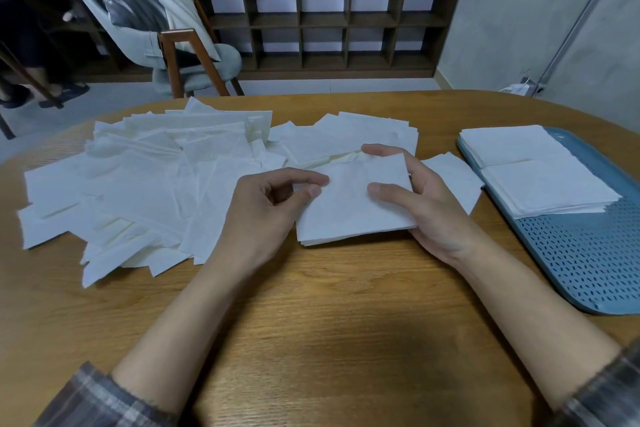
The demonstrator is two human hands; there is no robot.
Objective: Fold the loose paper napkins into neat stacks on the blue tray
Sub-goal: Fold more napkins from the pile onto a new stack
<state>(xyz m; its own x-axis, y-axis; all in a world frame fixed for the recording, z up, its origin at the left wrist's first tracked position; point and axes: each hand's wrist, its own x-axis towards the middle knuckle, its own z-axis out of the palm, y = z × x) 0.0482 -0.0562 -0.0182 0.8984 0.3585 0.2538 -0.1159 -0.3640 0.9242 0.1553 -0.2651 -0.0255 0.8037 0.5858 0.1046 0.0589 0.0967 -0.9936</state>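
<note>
Alignment matters most here: the folded napkin (349, 208), held just above the wooden table (329, 322) between the loose napkins (156, 184) and the blue tray (588, 270), should have its edges squared and the crease pressed flat before it goes anywhere, or it will likely sit crooked on the two stacks (540, 173) already at the tray's far end. The left hand (270, 215) is curled, thumb and forefinger pinching the napkin's left edge. The right hand (429, 208) cradles the right side, thumb laid across the top, forefinger hooked over the far edge, remaining fingers underneath. Both forearms reach in from near the table's edge, wrists low.
</note>
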